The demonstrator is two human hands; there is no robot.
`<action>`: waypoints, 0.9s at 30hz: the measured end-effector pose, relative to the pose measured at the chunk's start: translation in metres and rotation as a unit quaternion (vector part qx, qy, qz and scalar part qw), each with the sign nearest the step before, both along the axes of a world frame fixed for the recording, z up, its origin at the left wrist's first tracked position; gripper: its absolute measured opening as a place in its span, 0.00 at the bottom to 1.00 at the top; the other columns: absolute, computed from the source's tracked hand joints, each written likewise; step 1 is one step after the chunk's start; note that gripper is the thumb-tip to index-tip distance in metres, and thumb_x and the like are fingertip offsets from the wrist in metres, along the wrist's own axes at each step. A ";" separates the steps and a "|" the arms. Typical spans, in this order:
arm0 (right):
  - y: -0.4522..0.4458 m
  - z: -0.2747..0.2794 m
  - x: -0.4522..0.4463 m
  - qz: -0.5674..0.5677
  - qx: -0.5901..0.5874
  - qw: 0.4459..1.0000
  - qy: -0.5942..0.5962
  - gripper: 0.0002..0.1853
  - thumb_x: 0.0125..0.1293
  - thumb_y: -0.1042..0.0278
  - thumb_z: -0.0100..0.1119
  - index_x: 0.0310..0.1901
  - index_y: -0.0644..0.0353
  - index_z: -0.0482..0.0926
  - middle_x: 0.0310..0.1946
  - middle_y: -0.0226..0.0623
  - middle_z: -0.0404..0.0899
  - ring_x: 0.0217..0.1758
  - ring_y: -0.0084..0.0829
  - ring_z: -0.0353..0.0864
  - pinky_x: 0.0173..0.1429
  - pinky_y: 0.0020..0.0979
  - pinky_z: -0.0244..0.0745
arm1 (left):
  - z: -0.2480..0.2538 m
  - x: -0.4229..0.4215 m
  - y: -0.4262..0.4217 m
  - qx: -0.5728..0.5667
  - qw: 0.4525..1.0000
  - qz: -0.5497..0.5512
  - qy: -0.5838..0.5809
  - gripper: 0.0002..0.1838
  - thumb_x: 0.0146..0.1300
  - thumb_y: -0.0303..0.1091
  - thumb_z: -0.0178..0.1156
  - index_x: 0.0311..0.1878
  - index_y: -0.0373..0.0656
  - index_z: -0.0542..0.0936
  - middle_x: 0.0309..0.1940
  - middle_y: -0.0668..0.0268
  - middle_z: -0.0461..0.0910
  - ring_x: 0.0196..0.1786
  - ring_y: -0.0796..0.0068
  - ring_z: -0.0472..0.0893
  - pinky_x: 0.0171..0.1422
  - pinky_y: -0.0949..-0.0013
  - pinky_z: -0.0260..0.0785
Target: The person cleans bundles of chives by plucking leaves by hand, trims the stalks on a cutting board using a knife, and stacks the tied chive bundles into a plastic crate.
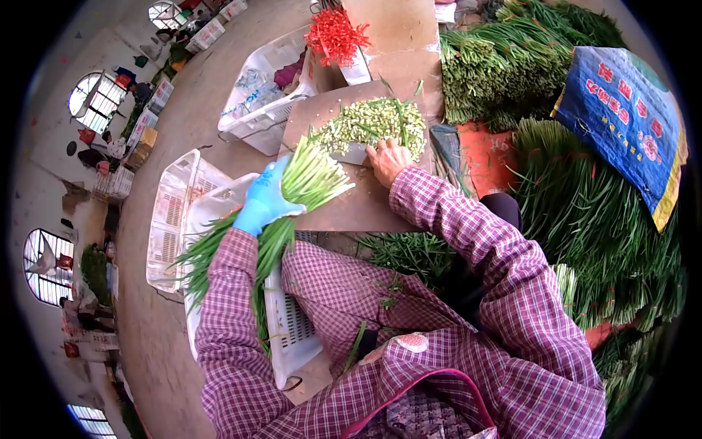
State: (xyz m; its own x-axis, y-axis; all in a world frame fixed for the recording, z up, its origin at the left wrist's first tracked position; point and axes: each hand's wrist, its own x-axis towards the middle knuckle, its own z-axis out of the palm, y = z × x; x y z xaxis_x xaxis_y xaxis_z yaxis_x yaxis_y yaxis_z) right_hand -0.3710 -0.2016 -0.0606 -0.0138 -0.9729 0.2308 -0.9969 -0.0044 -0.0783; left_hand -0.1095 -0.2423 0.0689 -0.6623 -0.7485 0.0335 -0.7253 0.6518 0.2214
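Observation:
My left hand [265,196], in a blue glove, is closed round a bunch of garlic chives [316,175]. Their pale cut stem ends point right over the brown board [344,201], and the green leaves hang down to the left above a white crate. At the board's right side my bare right hand [390,159] has its fingers curled over a flat pale blade, apparently a knife [352,155]; its handle is hidden. Short chopped stem ends [373,121] lie heaped behind the blade and around my fingers.
White plastic crates [292,329] stand on my left, and another crate [256,121] holds bags. Red ties [336,38] hang behind the board. Large stacks of green bundles [585,183] fill the right, partly under a blue sack [621,117]. Other people work far left.

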 end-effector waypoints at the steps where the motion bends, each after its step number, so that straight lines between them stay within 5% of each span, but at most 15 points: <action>1: 0.001 0.007 -0.002 0.011 0.022 1.000 -0.001 0.19 0.58 0.63 0.58 0.51 0.56 0.72 0.44 0.46 0.76 0.50 0.44 0.77 0.45 0.41 0.78 | -0.023 0.001 -0.003 0.008 1.000 0.001 -0.012 0.57 0.31 0.43 0.80 0.70 0.47 0.62 0.58 0.50 0.73 0.61 0.51 0.74 0.66 0.58 0.67; 7: 0.019 0.047 -0.020 -0.002 0.061 0.989 -0.132 0.20 0.64 0.56 0.55 0.50 0.61 0.71 0.47 0.51 0.77 0.52 0.48 0.79 0.52 0.46 0.76 | -0.053 0.000 -0.020 0.097 0.994 0.007 -0.039 0.66 0.31 0.49 0.81 0.73 0.41 0.53 0.62 0.46 0.68 0.63 0.48 0.72 0.67 0.58 0.66; 13: 0.065 0.045 -0.025 0.030 -0.050 0.948 -0.312 0.18 0.69 0.53 0.50 0.45 0.63 0.68 0.37 0.57 0.78 0.39 0.58 0.79 0.43 0.50 0.75 | -0.025 -0.054 0.016 0.054 0.987 0.090 -0.125 0.75 0.27 0.56 0.81 0.75 0.34 0.44 0.65 0.43 0.64 0.68 0.46 0.66 0.70 0.55 0.61; 18: 0.115 0.044 -0.005 0.049 -0.104 0.913 -0.392 0.15 0.69 0.58 0.53 0.42 0.62 0.66 0.34 0.54 0.77 0.36 0.59 0.77 0.37 0.53 0.71 | -0.050 -0.074 0.024 -0.078 0.977 0.127 -0.156 0.70 0.27 0.59 0.81 0.71 0.35 0.53 0.62 0.46 0.68 0.64 0.49 0.71 0.65 0.54 0.66; 27: 0.155 0.053 0.018 0.013 -0.077 0.927 -0.366 0.12 0.67 0.64 0.55 0.46 0.59 0.67 0.34 0.47 0.73 0.26 0.53 0.78 0.28 0.48 0.74 | -0.061 -0.075 0.015 -0.085 0.978 0.121 -0.147 0.55 0.31 0.57 0.78 0.64 0.41 0.66 0.51 0.52 0.78 0.53 0.54 0.79 0.58 0.54 0.70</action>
